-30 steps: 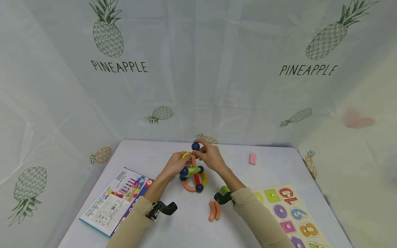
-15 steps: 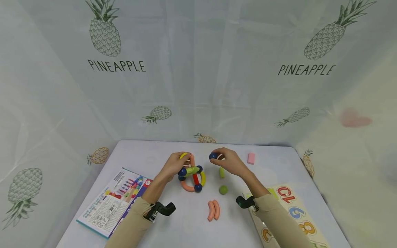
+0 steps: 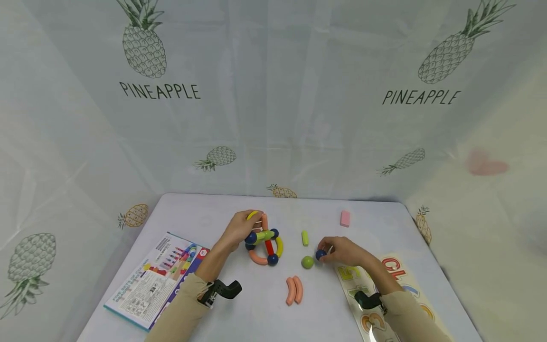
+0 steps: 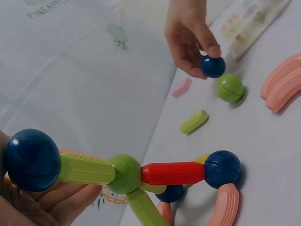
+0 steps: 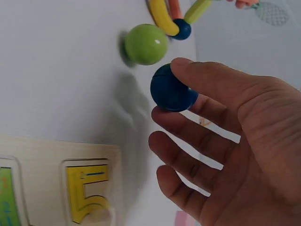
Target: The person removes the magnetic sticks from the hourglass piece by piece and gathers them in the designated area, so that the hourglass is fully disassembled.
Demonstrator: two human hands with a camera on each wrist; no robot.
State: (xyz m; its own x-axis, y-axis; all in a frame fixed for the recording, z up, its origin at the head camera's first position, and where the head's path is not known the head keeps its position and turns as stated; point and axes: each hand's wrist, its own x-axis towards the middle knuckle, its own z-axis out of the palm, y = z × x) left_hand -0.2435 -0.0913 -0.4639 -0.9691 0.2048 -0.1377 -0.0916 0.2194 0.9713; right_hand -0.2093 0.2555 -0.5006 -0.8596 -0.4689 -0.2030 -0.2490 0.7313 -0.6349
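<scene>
My left hand (image 3: 234,230) grips the upper part of a magnetic ball-and-stick model standing on the table. Its lower ring joins blue balls (image 3: 272,260) with curved yellow (image 3: 279,247) and orange sticks (image 3: 258,258). In the left wrist view a red stick (image 4: 174,173) links a green ball (image 4: 124,174) to a blue one. Between thumb and fingers my right hand (image 3: 344,251) pinches a single blue ball (image 5: 170,89), low beside a loose green ball (image 3: 307,262). A short green stick (image 3: 305,238) lies just beyond.
Two curved orange sticks (image 3: 294,290) lie side by side in front. A number puzzle board (image 5: 89,150) is at the right, partly under my right forearm. A printed booklet (image 3: 158,280) lies at the left, and a pink block (image 3: 345,218) towards the back.
My right hand has drawn away from the top of the model with the blue ball, moving right and towards me, down beside the green ball. The left hand stays on the model.
</scene>
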